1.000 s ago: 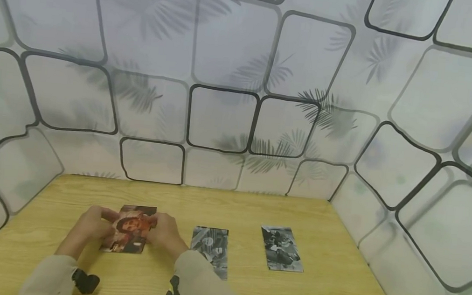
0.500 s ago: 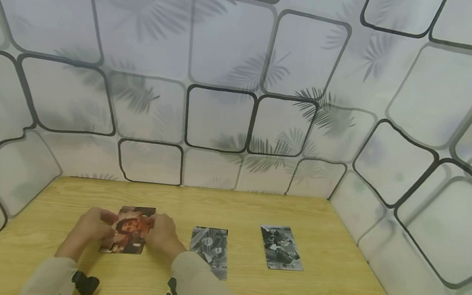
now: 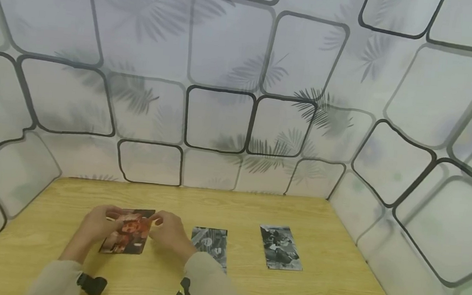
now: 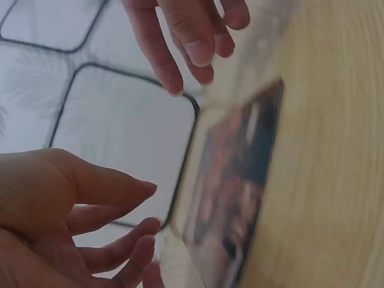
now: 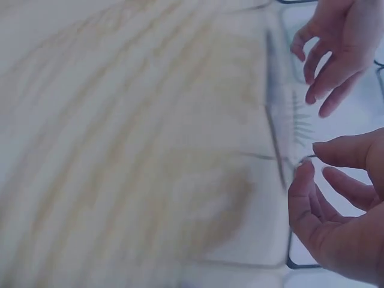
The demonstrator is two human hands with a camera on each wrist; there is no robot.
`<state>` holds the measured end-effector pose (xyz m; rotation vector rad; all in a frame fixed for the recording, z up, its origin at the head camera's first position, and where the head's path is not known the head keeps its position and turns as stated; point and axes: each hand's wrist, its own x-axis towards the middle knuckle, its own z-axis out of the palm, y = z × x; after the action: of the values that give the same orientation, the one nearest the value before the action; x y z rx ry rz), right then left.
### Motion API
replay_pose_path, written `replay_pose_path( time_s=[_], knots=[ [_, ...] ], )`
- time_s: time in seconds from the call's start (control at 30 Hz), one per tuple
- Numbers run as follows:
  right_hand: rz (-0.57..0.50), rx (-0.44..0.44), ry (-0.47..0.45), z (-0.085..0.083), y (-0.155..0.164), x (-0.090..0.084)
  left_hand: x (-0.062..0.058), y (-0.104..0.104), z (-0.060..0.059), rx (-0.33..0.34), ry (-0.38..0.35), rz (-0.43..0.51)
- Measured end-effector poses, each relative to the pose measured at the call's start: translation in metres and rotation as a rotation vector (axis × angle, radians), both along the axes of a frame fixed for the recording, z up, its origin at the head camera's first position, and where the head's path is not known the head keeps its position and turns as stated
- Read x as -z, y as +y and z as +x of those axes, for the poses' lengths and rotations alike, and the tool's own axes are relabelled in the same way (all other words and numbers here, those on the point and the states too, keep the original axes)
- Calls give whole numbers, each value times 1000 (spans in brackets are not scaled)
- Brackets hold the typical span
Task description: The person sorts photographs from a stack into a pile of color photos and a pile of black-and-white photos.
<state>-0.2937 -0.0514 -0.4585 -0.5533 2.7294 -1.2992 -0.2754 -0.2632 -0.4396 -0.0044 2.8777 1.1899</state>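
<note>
A glossy rectangular photograph in reddish-brown and dark tones (image 3: 128,240) is laid face up on the pale yellow wood-grain counter (image 3: 333,282), toward its left side, and a figure in warm red is shown on it. It is flanked by the two bare hands. The upper left part of the photograph is overlapped, in the head view, by the left hand (image 3: 98,223); its fingers are loosely bent, a gap is left between thumb and forefinger, and nothing is held. The right hand (image 3: 169,229) is placed at the upper right edge of the same photograph. Its fingers are relaxed and curved, thumb tip and forefinger tip are brought close together with a narrow gap between, and nothing is gripped. From the left wrist, both hands are seen apart from the photograph, raised off the counter.

To the right, a black-and-white rectangular photograph with pale figures (image 3: 210,244) is partly covered at its lower end by the cream right sleeve (image 3: 217,284). Farther right, well apart from the hands, a second black-and-white photograph, slightly slanted (image 3: 281,248), is laid flat. A cream left sleeve (image 3: 55,281) is worn on the other arm, and a small black device is seen at each wrist, the left one (image 3: 92,286) and the right one (image 3: 183,293). The counter is enclosed by whitish sheeting (image 3: 219,118) printed with rounded dark outlines and grey palm leaves.
</note>
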Motion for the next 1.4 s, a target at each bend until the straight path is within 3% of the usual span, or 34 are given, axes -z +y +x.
replay_pose_path(
  time_s=[0.13,0.27,0.43,0.7,0.93,1.13,1.4],
  knots=[
    [-62,-12,-60,0,26,-6,-13,25,4,74,25,101],
    [-66,-39,-64,3,55,-11,-22,52,10,160,68,129],
    [-51,-27,-91,9,90,-18,-26,84,19,209,52,155],
    [-32,24,-89,20,143,-22,-16,121,29,203,32,216],
    [-115,61,-169,23,178,-11,1,142,31,247,26,271],
    [-172,71,-222,28,189,-11,13,153,33,250,17,284],
    [-132,72,-207,24,191,-7,14,160,37,202,31,263]
  ],
)
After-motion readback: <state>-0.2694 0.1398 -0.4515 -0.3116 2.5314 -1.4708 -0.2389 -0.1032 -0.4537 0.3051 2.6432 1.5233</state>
